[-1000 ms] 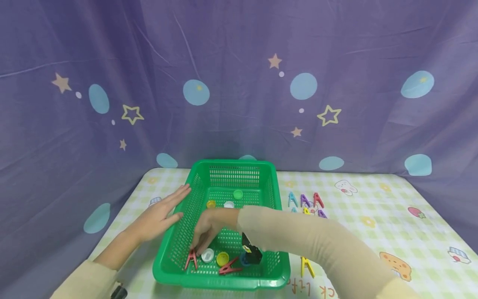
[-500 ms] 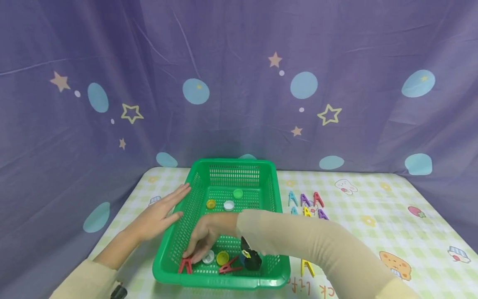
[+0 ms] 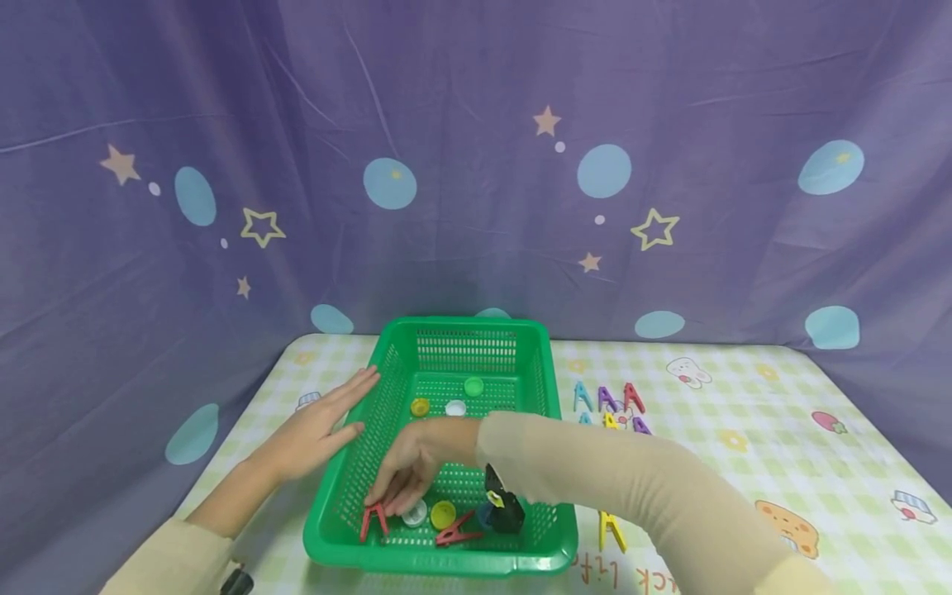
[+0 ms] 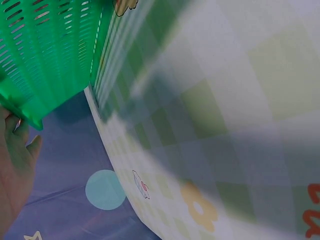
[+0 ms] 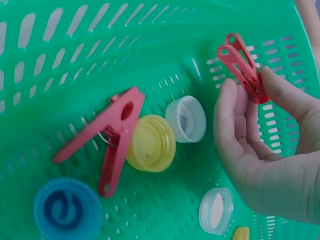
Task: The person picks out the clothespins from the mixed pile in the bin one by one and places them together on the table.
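Observation:
Inside the green basket (image 3: 439, 562), my right hand (image 3: 409, 464) pinches a red clothespin (image 5: 244, 70) by its jaw end between thumb and fingers, near the left front corner. Its two handle legs point away from the palm. A second red clothespin (image 5: 112, 137) lies on the basket floor beside a yellow bottle cap (image 5: 151, 143), a white cap (image 5: 186, 119) and a blue cap (image 5: 68, 210). My left hand (image 3: 316, 430) rests against the basket's left rim with straight fingers; in the left wrist view only part of that hand (image 4: 17, 165) shows.
Farther back in the basket lie a green cap (image 3: 473, 386), an orange-yellow cap (image 3: 420, 406) and a white cap (image 3: 455, 408). Right of the basket, several coloured clothespins lie on the checked tablecloth (image 3: 714, 463), including a yellow one (image 3: 611, 531). A purple curtain (image 3: 476, 165) hangs behind.
My right hand has shifted slightly left with the red clothespin, whose angle has varied a little. My left hand keeps its place at the rim.

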The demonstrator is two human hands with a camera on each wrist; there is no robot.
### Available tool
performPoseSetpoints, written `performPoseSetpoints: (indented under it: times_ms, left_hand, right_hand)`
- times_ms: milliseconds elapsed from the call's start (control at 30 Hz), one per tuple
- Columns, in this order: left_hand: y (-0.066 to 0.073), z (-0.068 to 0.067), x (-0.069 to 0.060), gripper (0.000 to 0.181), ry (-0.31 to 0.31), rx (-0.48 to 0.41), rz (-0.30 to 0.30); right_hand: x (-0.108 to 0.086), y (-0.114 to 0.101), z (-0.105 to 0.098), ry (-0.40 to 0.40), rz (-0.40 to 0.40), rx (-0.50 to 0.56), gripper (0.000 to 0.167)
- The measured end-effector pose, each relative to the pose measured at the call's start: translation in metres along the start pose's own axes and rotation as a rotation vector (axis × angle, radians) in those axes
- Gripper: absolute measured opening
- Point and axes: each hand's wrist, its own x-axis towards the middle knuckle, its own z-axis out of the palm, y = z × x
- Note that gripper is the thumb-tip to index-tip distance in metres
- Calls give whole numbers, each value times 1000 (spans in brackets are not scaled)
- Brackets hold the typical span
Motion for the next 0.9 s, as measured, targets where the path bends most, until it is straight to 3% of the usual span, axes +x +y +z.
performPoseSetpoints:
  times_ms: [167, 400, 667, 900]
  left_hand:
    - [0, 1, 1, 64, -10, 0, 4]
    - [0, 1, 2, 64, -6, -6, 6]
    - [0, 0, 2, 63, -2, 7, 3]
    - [0, -1, 3, 63, -8, 10, -2]
  right_hand:
    - [-10, -4, -11, -14, -46, 17, 10]
    - [-26, -12, -23, -27, -84, 30, 18]
    - [-55, -17, -33, -36, -125, -15, 16]
    - [-83, -9, -51, -41, -186, -39, 10]
